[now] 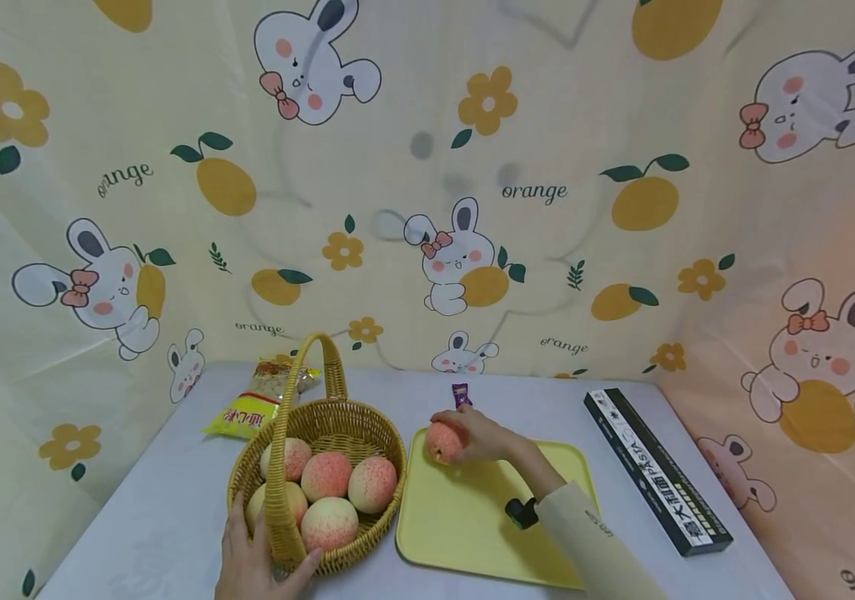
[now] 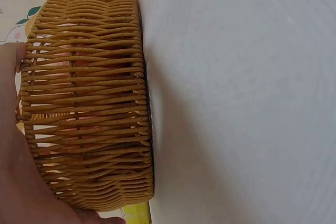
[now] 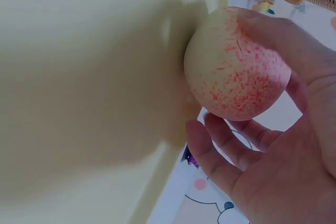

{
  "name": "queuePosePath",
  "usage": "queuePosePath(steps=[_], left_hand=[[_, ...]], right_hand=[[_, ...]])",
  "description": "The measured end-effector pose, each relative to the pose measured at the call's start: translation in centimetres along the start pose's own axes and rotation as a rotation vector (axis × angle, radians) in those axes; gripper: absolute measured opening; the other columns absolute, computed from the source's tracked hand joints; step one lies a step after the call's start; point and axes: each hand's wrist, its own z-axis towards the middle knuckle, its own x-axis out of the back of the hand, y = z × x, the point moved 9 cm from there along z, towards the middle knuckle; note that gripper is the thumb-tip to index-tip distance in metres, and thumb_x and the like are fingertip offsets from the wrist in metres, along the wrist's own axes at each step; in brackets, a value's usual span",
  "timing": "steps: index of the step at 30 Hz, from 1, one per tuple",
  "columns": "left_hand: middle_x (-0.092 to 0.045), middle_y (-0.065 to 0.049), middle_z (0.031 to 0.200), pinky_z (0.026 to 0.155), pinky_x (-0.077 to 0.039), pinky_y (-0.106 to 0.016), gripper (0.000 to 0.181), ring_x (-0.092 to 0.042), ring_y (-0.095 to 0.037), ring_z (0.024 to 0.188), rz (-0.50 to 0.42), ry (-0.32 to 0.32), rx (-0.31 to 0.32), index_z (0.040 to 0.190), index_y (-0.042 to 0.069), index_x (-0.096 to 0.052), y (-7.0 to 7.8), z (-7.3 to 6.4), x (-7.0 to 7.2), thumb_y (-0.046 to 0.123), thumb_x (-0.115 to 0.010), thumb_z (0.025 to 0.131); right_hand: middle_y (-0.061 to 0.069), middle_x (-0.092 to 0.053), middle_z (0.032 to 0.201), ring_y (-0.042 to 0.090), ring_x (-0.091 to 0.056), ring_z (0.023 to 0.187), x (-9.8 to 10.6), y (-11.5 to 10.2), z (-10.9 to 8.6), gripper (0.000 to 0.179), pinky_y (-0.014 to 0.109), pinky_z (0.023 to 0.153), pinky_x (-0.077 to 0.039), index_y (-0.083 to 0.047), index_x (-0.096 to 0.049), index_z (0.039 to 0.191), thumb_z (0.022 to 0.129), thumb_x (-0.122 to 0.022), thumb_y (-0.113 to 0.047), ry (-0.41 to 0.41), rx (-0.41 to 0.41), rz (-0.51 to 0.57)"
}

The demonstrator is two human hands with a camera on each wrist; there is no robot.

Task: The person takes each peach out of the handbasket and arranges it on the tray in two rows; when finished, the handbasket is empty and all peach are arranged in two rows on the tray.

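A brown woven basket [image 1: 356, 425] sits near the front left of the white table [image 1: 135, 508]. I can see five pink and cream peaches [image 1: 326, 475] in it. The tall handle [image 1: 277, 500] hides bits of two of them.

The left hand [image 1: 258, 554] holds the basket's front left side, thumb and fingers spread round it. The picture's bottom edge cuts this hand off.

The right hand [image 1: 480, 437] grips one more peach [image 1: 444, 442] with bent fingers, over the back left corner of the yellow tray [image 1: 465, 525]. I cannot tell if the peach touches the tray. A sleeve [image 1: 592, 533] covers the tray's front right part.

By the table's back edge, the basket partly hides a yellow bag [image 1: 247, 414], and a little purple packet [image 1: 460, 392] meets the right hand.
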Motion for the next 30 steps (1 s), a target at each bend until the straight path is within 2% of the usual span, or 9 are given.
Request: queuePosePath(steps=[5, 8, 10, 13, 16, 19, 22, 30], left_hand=[[0.001, -0.035, 0.156, 0.1, -0.034, -0.072, 0.119, -0.014, -0.058, 0.139, -0.003, -0.001, -0.004, 0.153, -0.004, -0.028, 0.0, 0.0, 0.0, 0.075, -0.069, 0.074], [0.001, -0.035, 0.156, 0.1, -0.034, -0.072, 0.118, -0.015, -0.058, 0.139, -0.003, 0.005, -0.015, 0.152, -0.005, -0.029, 0.0, 0.0, 0.0, 0.074, -0.069, 0.074], [0.001, -0.035, 0.155, 0.099, -0.034, -0.072, 0.117, -0.016, -0.058, 0.138, -0.003, 0.005, -0.019, 0.152, -0.005, -0.029, 0.1, 0.0, 0.1, 0.074, -0.07, 0.074], [0.001, -0.035, 0.155, 0.099, -0.034, -0.072, 0.118, -0.016, -0.059, 0.138, -0.003, 0.001, -0.018, 0.152, -0.004, -0.029, 0.1, 0.0, 0.1, 0.074, -0.07, 0.074], [0.001, -0.035, 0.155, 0.099, -0.035, -0.073, 0.118, -0.016, -0.059, 0.138, -0.003, -0.003, -0.012, 0.152, -0.004, -0.029, 0.1, 0.0, 0.1, 0.074, -0.069, 0.074], [0.001, -0.035, 0.155, 0.1, -0.034, -0.072, 0.118, -0.016, -0.059, 0.138, -0.003, -0.003, -0.009, 0.153, -0.003, -0.028, 0.0, 0.0, 0.2, 0.074, -0.07, 0.074], [0.0, -0.035, 0.155, 0.1, -0.034, -0.072, 0.117, -0.016, -0.058, 0.138, -0.002, 0.003, -0.012, 0.153, -0.003, -0.028, 0.0, 0.0, 0.2, 0.074, -0.07, 0.074], [-0.001, -0.035, 0.155, 0.099, -0.034, -0.072, 0.115, -0.016, -0.058, 0.138, -0.003, 0.012, -0.019, 0.151, -0.004, -0.031, 0.1, 0.0, 0.2, 0.073, -0.07, 0.075]], right_hand=[[0.018, -0.051, 0.132, 0.027, -0.046, 0.113, -0.7, 0.4, 0.0, 0.06, 0.05, 0.097, -0.043, -0.003, -0.049, 0.143, 0.093, -0.07, -0.028, -0.044, -0.068, 0.137], [0.024, -0.046, 0.142, 0.035, -0.044, 0.126, -1.2, 0.5, 0.0, 0.062, 0.056, 0.106, -0.036, -0.001, -0.042, 0.147, 0.097, -0.065, -0.03, -0.065, -0.102, 0.228], [0.027, -0.043, 0.144, 0.038, -0.044, 0.128, -1.3, 0.5, 0.0, 0.065, 0.057, 0.107, -0.036, 0.001, -0.039, 0.148, 0.096, -0.065, -0.03, -0.066, -0.117, 0.26], [0.025, -0.048, 0.137, 0.034, -0.049, 0.121, -1.2, 0.6, 0.1, 0.069, 0.052, 0.102, -0.041, 0.004, -0.04, 0.144, 0.091, -0.067, -0.03, -0.058, -0.139, 0.269], [0.016, -0.056, 0.123, 0.025, -0.054, 0.109, -1.3, 1.0, 0.2, 0.066, 0.043, 0.092, -0.048, 0.004, -0.047, 0.137, 0.085, -0.071, -0.03, -0.053, -0.17, 0.271], [0.008, -0.058, 0.113, 0.019, -0.057, 0.099, -1.4, 1.2, 0.2, 0.059, 0.035, 0.083, -0.052, -0.001, -0.053, 0.129, 0.081, -0.074, -0.029, -0.048, -0.187, 0.292], [0.006, -0.059, 0.112, 0.017, -0.057, 0.096, -1.3, 1.2, 0.3, 0.056, 0.031, 0.079, -0.053, -0.003, -0.055, 0.125, 0.08, -0.077, -0.027, -0.028, -0.172, 0.297], [0.013, -0.057, 0.119, 0.023, -0.056, 0.102, -0.5, 1.3, 0.6, 0.062, 0.035, 0.08, -0.054, 0.002, -0.053, 0.126, 0.076, -0.083, -0.019, 0.071, -0.14, 0.273]])
